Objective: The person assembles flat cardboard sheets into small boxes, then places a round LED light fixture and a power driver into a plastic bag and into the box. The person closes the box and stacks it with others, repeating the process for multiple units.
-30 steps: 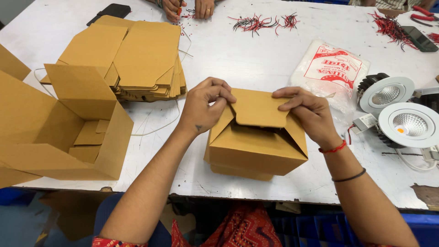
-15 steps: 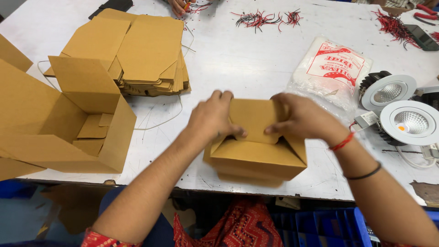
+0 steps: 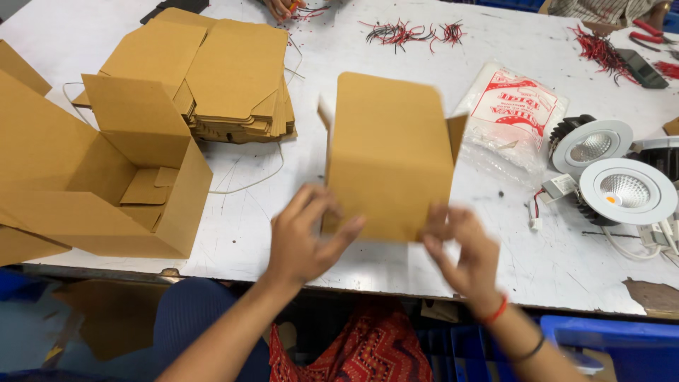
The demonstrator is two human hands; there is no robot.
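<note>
White counter (image 3: 396,56); large open cardboard carton (image 3: 106,191) at its left edge; stack of flat box blanks (image 3: 212,71) behind it toward the far edge; printed plastic bag (image 3: 513,106) right of centre; two round white downlights (image 3: 612,170) near the right edge; red and black wire bundles (image 3: 410,32) along the far edge, where another person's hand (image 3: 283,7) works. Small brown box (image 3: 389,152) upright, raised over the near edge; left hand (image 3: 308,237) half-curled, fingers and thumb on its lower left corner; right hand (image 3: 463,251) blurred, fingers spread open at its lower right corner, grip unclear.
</note>
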